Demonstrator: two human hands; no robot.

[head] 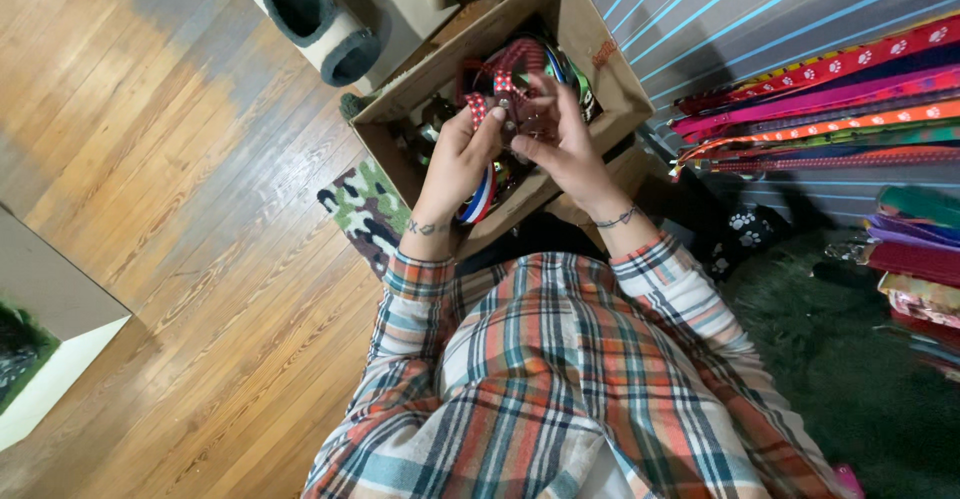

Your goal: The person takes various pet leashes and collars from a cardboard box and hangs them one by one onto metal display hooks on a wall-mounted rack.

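Note:
Both my hands are raised over an open cardboard box [590,34] full of pet collars. My left hand [462,154] pinches one end of a red patterned collar [497,79] with white spots. My right hand [562,137] grips the same collar at its dark buckle, fingers curled around it. The two hands touch each other over the box's middle. More collars lie in the box below, including a red, white and blue one [480,199] under my left wrist. My plaid sleeves fill the lower part of the view.
Long bright pet leashes [830,99] in red, pink and orange hang along a slatted wall at right. More coloured straps [915,249] lie on a dark green rug. A cat tunnel [305,14] stands on the wooden floor; a camouflage item [365,209] lies by the box.

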